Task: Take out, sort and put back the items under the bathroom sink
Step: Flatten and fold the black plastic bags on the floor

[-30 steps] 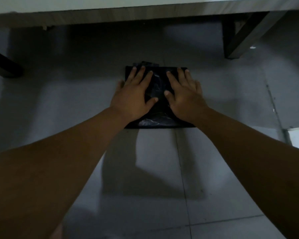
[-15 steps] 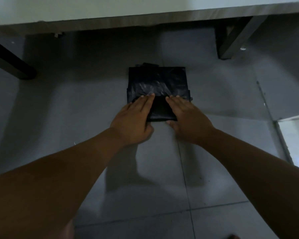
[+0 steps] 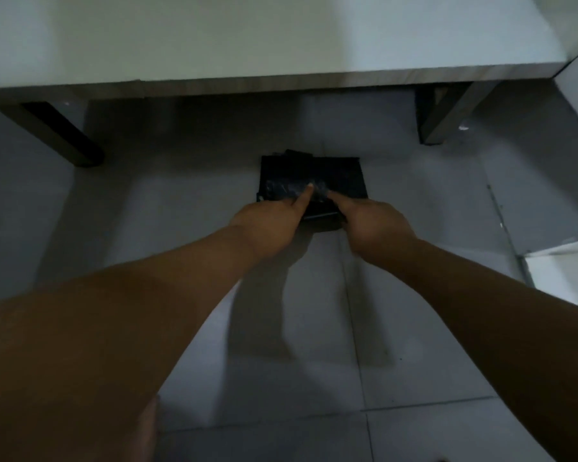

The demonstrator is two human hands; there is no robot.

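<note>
A folded black plastic bag [image 3: 341, 176] lies flat on the grey tiled floor, just in front of the white sink cabinet. My left hand [image 3: 267, 225] grips the bag's near left edge, its thumb lying on top of the plastic. My right hand [image 3: 371, 221] holds the near right edge, fingers curled under it. The near part of the bag is lifted and folded up between the two hands. The far half still rests on the tiles.
The white cabinet [image 3: 281, 45] overhangs the top of the view on dark legs, one at the left [image 3: 64, 138] and one at the right [image 3: 444, 118]. A metal floor strip [image 3: 504, 228] and a brighter threshold run along the right side.
Both hands slid from flat on top of the bag back to its near edge and closed on it. The near edge has risen off the floor. The view tilted down.
</note>
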